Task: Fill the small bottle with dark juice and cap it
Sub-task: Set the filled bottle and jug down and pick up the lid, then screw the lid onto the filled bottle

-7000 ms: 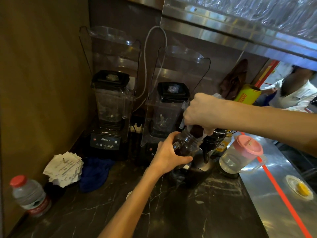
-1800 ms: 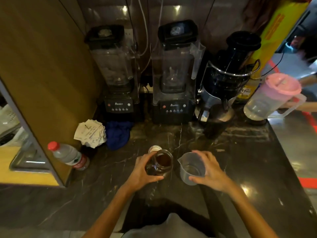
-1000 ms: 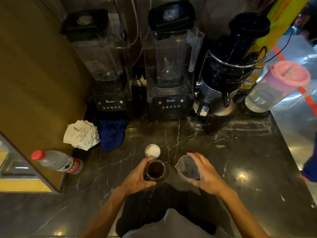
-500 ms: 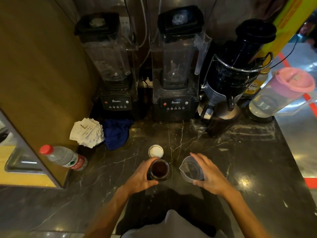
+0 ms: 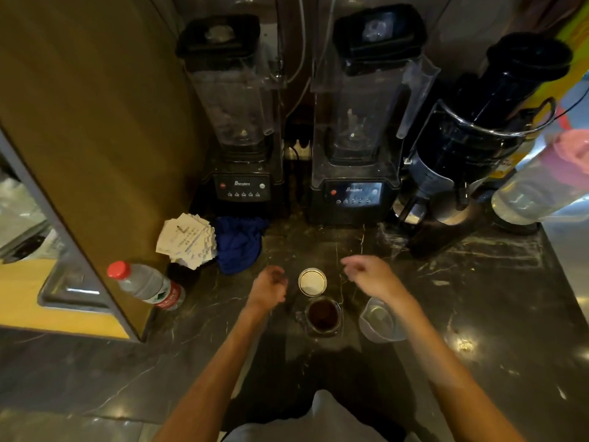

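Note:
The small clear bottle [image 5: 322, 315] stands upright on the dark marble counter [image 5: 478, 314], uncapped and holding dark juice. Its round cap [image 5: 312, 281] lies just behind it, pale inside facing up. An empty clear measuring cup [image 5: 379, 320] stands to the right of the bottle. My left hand [image 5: 269, 287] hovers just left of the cap, fingers loosely curled, holding nothing. My right hand [image 5: 369, 274] hovers right of the cap, above the cup, fingers spread and blurred, also holding nothing.
Two blenders [image 5: 237, 122] [image 5: 360, 122] and a black juicer [image 5: 478, 129] line the back. A clear jug with a pink lid [image 5: 548, 183] stands far right. Paper slips [image 5: 186, 239], a blue cloth [image 5: 239, 244] and a red-capped water bottle [image 5: 145, 285] sit at the left.
My left hand has let go of the bottle and my right hand has let go of the measuring cup. Both hands have moved forward to either side of the cap.

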Demonstrator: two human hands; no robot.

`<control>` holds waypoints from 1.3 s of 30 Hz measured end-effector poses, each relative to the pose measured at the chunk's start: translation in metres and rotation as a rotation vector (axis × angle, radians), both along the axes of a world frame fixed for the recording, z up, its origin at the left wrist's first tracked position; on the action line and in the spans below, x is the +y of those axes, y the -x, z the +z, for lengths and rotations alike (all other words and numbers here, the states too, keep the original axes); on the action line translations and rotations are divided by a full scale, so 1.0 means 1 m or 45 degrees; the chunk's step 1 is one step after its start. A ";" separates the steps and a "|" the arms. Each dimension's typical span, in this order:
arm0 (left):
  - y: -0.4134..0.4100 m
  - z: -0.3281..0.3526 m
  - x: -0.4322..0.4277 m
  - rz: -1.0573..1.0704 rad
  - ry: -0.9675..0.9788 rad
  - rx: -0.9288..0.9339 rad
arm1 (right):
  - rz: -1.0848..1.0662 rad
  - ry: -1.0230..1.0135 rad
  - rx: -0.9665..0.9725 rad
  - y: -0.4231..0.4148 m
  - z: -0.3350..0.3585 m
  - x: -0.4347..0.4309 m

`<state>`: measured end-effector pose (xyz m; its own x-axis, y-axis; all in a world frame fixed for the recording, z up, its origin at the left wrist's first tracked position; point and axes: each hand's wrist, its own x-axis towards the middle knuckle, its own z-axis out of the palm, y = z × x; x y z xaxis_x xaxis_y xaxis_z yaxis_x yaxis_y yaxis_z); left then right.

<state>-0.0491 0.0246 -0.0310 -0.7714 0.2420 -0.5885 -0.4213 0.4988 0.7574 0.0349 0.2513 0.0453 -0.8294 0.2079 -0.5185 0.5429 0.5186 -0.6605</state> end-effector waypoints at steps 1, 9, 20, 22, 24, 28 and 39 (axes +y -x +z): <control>0.003 -0.004 0.011 0.045 -0.032 -0.122 | 0.030 -0.006 -0.142 0.019 -0.012 -0.007; 0.010 -0.024 0.042 -0.199 0.228 -0.141 | -0.176 0.070 -0.370 0.054 -0.082 -0.042; 0.016 0.002 0.049 -0.447 0.023 0.112 | -0.628 0.690 -0.101 0.050 -0.059 -0.024; 0.015 0.013 0.049 -0.503 0.063 0.266 | -0.599 0.821 0.025 0.044 -0.046 -0.021; 0.012 0.025 0.048 -0.505 -0.073 0.347 | -0.567 0.930 0.157 0.035 -0.033 -0.021; 0.003 0.056 0.041 -0.482 -0.252 0.193 | -0.330 0.916 0.345 0.004 -0.005 -0.021; -0.040 0.102 0.027 -0.719 -0.204 -0.053 | -0.433 0.912 0.545 -0.064 0.002 -0.044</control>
